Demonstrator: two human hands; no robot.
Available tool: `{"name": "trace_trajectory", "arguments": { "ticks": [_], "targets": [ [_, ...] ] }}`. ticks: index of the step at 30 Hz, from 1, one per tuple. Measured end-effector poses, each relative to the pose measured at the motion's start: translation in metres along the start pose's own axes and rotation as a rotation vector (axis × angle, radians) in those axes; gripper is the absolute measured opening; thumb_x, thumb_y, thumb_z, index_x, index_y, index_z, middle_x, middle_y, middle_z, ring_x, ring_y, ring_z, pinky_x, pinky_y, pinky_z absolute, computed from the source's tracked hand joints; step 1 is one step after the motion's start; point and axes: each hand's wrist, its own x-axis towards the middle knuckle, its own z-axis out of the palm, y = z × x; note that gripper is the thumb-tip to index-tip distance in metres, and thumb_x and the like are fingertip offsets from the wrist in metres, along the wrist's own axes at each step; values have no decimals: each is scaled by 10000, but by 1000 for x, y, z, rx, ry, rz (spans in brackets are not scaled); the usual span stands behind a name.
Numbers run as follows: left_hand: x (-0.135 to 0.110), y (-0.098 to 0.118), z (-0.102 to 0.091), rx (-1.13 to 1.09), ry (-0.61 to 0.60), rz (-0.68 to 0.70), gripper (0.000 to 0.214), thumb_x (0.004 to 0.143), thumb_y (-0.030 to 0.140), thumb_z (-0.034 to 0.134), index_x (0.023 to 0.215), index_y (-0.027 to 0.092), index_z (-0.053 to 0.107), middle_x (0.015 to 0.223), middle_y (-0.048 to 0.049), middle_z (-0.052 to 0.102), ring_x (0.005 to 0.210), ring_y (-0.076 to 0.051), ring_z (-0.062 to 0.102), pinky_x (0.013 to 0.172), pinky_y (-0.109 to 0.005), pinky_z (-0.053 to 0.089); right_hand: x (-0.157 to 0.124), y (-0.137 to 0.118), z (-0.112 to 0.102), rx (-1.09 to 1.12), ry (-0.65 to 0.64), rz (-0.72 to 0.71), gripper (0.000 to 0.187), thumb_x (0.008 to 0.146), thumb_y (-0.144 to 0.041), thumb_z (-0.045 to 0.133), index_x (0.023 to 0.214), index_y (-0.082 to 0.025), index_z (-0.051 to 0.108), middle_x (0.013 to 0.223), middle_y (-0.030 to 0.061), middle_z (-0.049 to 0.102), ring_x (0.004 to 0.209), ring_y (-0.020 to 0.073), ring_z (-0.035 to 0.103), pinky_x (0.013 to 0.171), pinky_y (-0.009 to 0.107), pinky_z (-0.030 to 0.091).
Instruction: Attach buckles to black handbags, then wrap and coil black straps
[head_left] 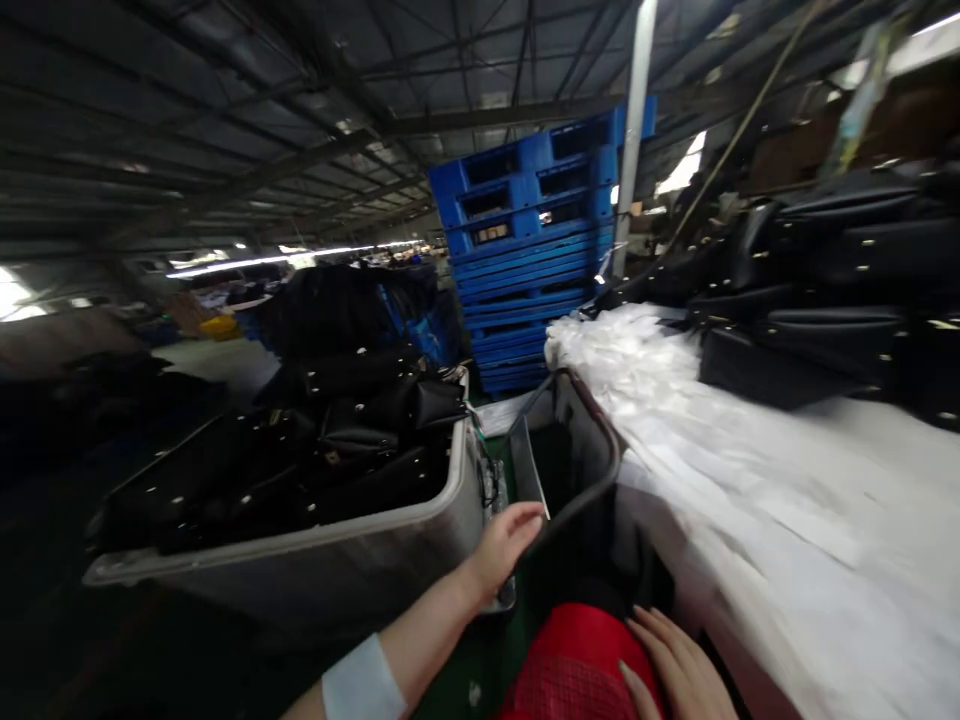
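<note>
My left hand (504, 545) reaches forward between two grey bins, its fingers stretched out and touching the dark rim of the empty right-hand bin (600, 440). It holds nothing. My right hand (679, 665) lies flat, fingers extended, on a red mesh-covered surface (574, 665) at the bottom of the view. The grey bin (315, 555) on the left is full of black leather bags (352, 430).
A pile of white sheets (750, 480) covers the table on the right, with stacked black bags (832, 290) behind it. Blue plastic pallets (532, 240) stand stacked straight ahead beside a white pillar (634, 130). More dark goods lie at far left.
</note>
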Motion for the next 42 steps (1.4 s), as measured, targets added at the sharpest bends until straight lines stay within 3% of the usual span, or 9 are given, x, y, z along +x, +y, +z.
{"name": "trace_trajectory", "arguments": {
  "ticks": [4, 9, 14, 18, 21, 24, 31, 36, 42],
  "targets": [
    [33, -9, 20, 122, -69, 85, 507, 874, 526, 541, 1194, 141, 624, 1271, -149, 645, 1213, -278, 581, 1091, -457, 411, 29, -30, -37, 11, -62, 213, 335, 863, -325, 620, 1166, -190, 666, 1233, 121, 671, 1152, 301, 629, 920, 459, 574],
    [91, -29, 114, 522, -209, 484, 509, 927, 462, 475, 1327, 152, 536, 1403, -148, 546, 1333, -266, 475, 1155, -492, 333, 71, -10, -95, 6, -134, 410, 385, 868, -268, 600, 1244, -187, 614, 1334, 123, 598, 1265, 292, 528, 1064, 499, 460],
    [130, -50, 233, 754, -59, 753, 564, 967, 368, 408, 1442, 65, 380, 1511, -210, 397, 1433, -300, 328, 1168, -545, 295, 112, 73, -144, -193, -201, 400, 402, 863, -237, 582, 1252, -141, 602, 1333, 141, 587, 1285, 289, 483, 1111, 497, 387],
    [144, -70, 289, 813, 160, 806, 610, 960, 293, 426, 1509, 83, 263, 1526, -196, 379, 1424, -281, 351, 1142, -488, 369, 135, 177, -155, -440, -361, 432, 410, 894, -288, 562, 1250, -89, 604, 1296, 160, 610, 1251, 272, 512, 1111, 419, 380],
    [147, -84, 301, 851, 266, 781, 688, 928, 233, 457, 1546, 123, 177, 1525, -162, 397, 1398, -267, 397, 1109, -462, 419, 158, 260, -157, -602, -456, 483, 446, 883, -294, 582, 1275, -82, 585, 1295, 168, 609, 1223, 259, 537, 1088, 358, 386],
    [148, -93, 301, 872, 280, 762, 751, 903, 225, 478, 1561, 154, 123, 1532, -129, 396, 1381, -269, 420, 1082, -462, 452, 196, 332, -157, -670, -402, 525, 520, 852, -250, 605, 1326, -50, 530, 1334, 222, 564, 1253, 301, 507, 1073, 390, 380],
    [154, -111, 300, 892, 186, 742, 868, 851, 376, 587, 1564, 178, 134, 1565, -87, 333, 1382, -299, 416, 1034, -465, 515, 287, 446, -147, -759, -170, 597, 786, 784, -158, 640, 1462, 34, 291, 1488, 300, 347, 1394, 361, 289, 1097, 430, 266],
    [154, -116, 300, 881, 151, 676, 806, 857, 419, 587, 1549, 200, 237, 1578, -68, 302, 1413, -320, 363, 1067, -503, 490, 289, 471, -135, -767, -277, 640, 381, 926, -112, 428, 1218, 105, 540, 1218, 358, 518, 1236, 340, 459, 953, 433, 290],
    [155, -111, 301, 834, 175, 737, 729, 873, 397, 573, 1517, 162, 325, 1555, -110, 352, 1391, -325, 395, 1057, -512, 491, 229, 428, -124, -755, -386, 753, 180, 886, -158, 585, 961, -20, 672, 975, 244, 671, 928, 293, 649, 750, 360, 399]
  ]
}}
